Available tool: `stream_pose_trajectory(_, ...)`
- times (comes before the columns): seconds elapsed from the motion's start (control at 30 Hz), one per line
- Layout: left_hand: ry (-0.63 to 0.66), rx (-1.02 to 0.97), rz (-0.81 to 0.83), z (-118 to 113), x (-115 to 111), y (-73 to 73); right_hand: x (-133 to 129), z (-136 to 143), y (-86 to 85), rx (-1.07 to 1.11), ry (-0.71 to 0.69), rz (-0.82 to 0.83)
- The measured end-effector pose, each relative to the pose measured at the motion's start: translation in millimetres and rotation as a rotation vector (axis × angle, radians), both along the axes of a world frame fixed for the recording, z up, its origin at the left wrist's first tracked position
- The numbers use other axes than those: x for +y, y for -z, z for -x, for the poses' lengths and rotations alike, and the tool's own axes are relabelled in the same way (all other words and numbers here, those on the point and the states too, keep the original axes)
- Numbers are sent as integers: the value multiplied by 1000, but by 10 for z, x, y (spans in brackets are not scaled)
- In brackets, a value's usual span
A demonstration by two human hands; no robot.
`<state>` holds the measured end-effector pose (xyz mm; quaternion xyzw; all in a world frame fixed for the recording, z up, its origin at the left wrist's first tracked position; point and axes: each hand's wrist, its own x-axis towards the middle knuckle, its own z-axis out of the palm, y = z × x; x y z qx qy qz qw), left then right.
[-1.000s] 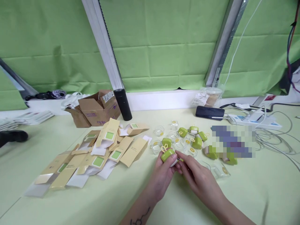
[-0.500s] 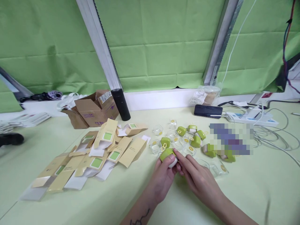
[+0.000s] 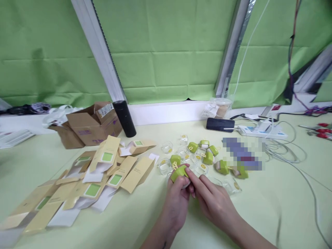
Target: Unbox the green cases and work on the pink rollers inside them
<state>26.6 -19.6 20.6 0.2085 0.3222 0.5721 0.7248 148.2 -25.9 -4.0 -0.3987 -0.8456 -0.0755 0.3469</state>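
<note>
From the head view, grips a green-and-white case (image 3: 179, 173) between thumb and fingers of the closed left hand (image 3: 175, 207), and touches its right side with an extended finger of the right hand (image 3: 216, 202); cannot tell whether anything is pinched in the right. Has clear cases (image 3: 165, 166) and loose green cases (image 3: 208, 158) crowded just beyond both hands, close enough to hem in the far side, with some lying past the right knuckles. Shows flattened and open cartons (image 3: 137, 173) overlapping to the left of the left hand, with a brown box (image 3: 93, 129) and an upright black cylinder (image 3: 124, 118) beyond them.

Ahead and right of the right hand, includes a pixelated patch (image 3: 242, 154), a dark phone (image 3: 220, 125), a white power strip (image 3: 261, 130) and tangled cables (image 3: 282, 152). Farther right, takes in red-handled tools (image 3: 324, 130); beyond the phone, a bagged cup (image 3: 221, 108).

Under the hands, spreads out as a pale green surface (image 3: 135, 221), bare nearest the left forearm and crossed by a seam to the far left. Ends at a white ledge (image 3: 166, 114) well beyond the fingertips, then rises to creased green curtains (image 3: 166, 69) between slanting metal posts (image 3: 100, 48). Hangs with a white cord (image 3: 249, 45) on the right.
</note>
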Motion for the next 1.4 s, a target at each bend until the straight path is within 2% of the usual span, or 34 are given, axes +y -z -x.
stream_pose_trajectory(0.17, 8, 22, 9, -53, 45, -77, 24, -9, -60, 16, 32, -55)
stream_pose_trajectory(0.5, 105, 75, -95, 4, 49, -133, 7, -22, -70, 127, -33, 40)
stream_pose_trajectory(0.73, 241, 70, -143, 73, 55, -136, 2, -49, -52, 240, -76, 159)
stream_pose_trajectory(0.87, 300, 111, -173, 188, 75, -149, 27, -84, -129, 300, -119, 281)
stream_pose_trajectory(0.93, 299, 185, -189, 259, 102, -157, 43, -110, -211, 314, -107, 428)
stream_pose_trajectory(1.03, 233, 402, -210, 357, 162, -134, 91, -166, -363, 236, 15, 630)
stream_pose_trajectory(1.13, 185, 643, -264, 434, 225, -75, 218, -190, -489, 175, 115, 685)
stream_pose_trajectory(1.2, 200, 752, -331, 477, 263, -47, 350, -149, -537, 191, 63, 705)
stream_pose_trajectory(1.33, 222, 816, -430, 558, 334, -54, 612, 21, -582, 233, -198, 748)
stream_pose_trajectory(1.4, 201, 847, -441, 603, 366, -52, 686, 70, -604, 299, -216, 745)
